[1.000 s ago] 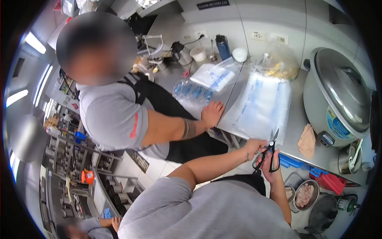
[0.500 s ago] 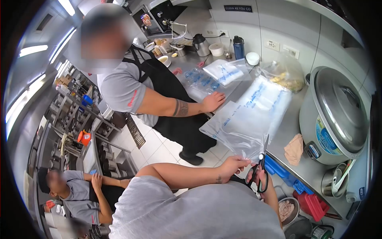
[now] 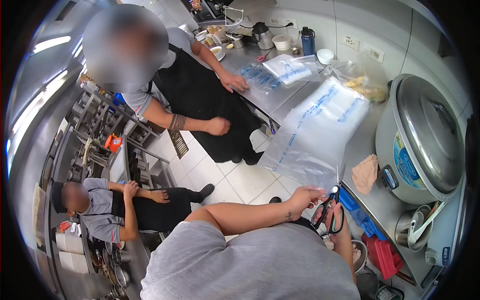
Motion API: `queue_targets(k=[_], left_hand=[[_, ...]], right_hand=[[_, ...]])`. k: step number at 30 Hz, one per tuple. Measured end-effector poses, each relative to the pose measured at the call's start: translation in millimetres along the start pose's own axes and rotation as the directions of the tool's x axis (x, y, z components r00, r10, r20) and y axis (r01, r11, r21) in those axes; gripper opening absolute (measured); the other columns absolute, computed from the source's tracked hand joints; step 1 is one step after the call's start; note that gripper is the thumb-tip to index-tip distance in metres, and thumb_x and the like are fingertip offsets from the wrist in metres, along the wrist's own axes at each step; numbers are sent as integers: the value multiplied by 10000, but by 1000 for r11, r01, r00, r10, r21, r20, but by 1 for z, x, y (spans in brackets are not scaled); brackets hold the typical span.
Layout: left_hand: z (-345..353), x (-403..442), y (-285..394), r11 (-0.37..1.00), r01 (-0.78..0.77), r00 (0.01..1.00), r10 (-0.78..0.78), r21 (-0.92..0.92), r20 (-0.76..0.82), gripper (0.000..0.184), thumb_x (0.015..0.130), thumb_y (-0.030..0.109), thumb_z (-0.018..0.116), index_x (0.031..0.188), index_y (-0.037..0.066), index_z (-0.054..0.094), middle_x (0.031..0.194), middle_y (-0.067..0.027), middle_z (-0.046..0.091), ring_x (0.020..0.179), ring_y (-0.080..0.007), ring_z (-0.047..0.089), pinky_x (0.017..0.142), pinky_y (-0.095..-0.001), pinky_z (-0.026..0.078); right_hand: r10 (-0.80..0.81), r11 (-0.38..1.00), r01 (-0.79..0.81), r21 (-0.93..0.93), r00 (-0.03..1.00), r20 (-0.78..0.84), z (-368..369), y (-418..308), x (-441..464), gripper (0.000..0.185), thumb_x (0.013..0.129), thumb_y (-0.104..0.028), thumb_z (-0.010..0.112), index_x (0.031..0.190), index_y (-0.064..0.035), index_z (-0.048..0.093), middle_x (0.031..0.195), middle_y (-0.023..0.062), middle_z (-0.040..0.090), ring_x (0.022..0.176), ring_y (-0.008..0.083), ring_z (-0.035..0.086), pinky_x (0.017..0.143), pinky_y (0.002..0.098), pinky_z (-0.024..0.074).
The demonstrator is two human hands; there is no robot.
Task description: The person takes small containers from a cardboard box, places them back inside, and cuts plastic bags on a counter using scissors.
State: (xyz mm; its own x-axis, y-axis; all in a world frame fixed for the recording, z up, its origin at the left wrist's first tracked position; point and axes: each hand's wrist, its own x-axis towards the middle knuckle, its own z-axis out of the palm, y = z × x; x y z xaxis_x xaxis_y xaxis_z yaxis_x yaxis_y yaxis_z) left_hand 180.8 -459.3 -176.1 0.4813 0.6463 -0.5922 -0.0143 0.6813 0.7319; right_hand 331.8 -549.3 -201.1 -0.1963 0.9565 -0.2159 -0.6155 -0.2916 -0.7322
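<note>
Pinching bag [image 3: 300, 159] with left hand [image 3: 303, 200], gripping scissors [image 3: 335, 189] with right hand [image 3: 329, 215], lower right. Facing metal table [image 3: 366, 142], right, and tiled floor [image 3: 245, 181], centre.

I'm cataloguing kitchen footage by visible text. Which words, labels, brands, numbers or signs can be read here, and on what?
None can be read.
Plastic bags: blue print, too blurred.
Rice cooker: the writing on its blue sticker is too small and blurred.
Nearer co-worker's sleeve: red lettering, too small.
</note>
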Motion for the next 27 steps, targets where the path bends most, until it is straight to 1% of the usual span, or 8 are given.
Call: queue_targets(k=[2,5,13,14,17,20,23,27], left_hand=[[4,-8,0,999,22,1000,-22,40,7,219,909,281,635,942,65,654,801,25,562,716,-79,481,638,-230,362],[5,-14,-5,999,34,999,-34,22,-1,220,911,268,626,983,64,661,808,28,568,729,-77,490,642,-232,368],[5,-24,-4,997,68,996,-66,-29,56,190,901,252,624,976,78,642,822,31,572,748,-89,514,650,-247,375],[4,-23,-3,996,79,995,-76,-46,69,189,900,252,625,979,80,636,825,31,573,747,-91,517,651,-248,376],[7,-26,0,997,64,997,-62,-42,47,142,869,247,641,876,106,621,780,36,576,696,-78,537,615,-249,382],[7,-28,1,999,39,999,-38,-35,29,141,875,248,638,853,112,608,777,36,578,692,-79,536,619,-248,383],[6,-29,4,999,38,999,-37,-36,21,149,875,252,640,856,106,613,774,32,577,688,-82,535,619,-249,381],[3,-30,2,1000,15,1000,-15,-20,7,160,878,255,640,852,99,617,761,24,578,682,-85,533,617,-252,381]], right_hand=[[13,1000,-13,27,1000,1,-2,1,-2,668,909,-653,437,1221,-63,444,814,80,563,755,222,588,713,351,471],[23,1000,-23,22,1000,1,0,0,-7,673,908,-660,430,1204,-56,451,812,76,560,762,219,585,719,353,471],[-8,999,7,-31,1000,-13,8,-3,-9,668,908,-683,391,1090,-44,466,802,83,539,729,216,567,696,362,463],[-21,999,21,-24,1000,-4,8,-4,-8,667,911,-672,402,1118,-41,464,816,83,543,741,212,570,705,355,467],[-28,1000,28,-4,999,17,7,0,-9,658,919,-645,423,1163,-35,460,843,85,553,769,204,577,724,339,474],[-10,1000,10,-11,1000,8,5,2,-8,612,931,-629,414,1108,-45,468,845,89,557,777,204,583,728,330,472],[-19,995,16,-96,999,-26,16,-5,-6,703,886,-709,405,1084,-38,478,813,75,546,755,208,569,726,350,455],[-17,996,18,-88,1000,8,13,-1,-6,679,903,-677,410,1114,-35,476,830,76,554,764,202,573,726,338,457]])
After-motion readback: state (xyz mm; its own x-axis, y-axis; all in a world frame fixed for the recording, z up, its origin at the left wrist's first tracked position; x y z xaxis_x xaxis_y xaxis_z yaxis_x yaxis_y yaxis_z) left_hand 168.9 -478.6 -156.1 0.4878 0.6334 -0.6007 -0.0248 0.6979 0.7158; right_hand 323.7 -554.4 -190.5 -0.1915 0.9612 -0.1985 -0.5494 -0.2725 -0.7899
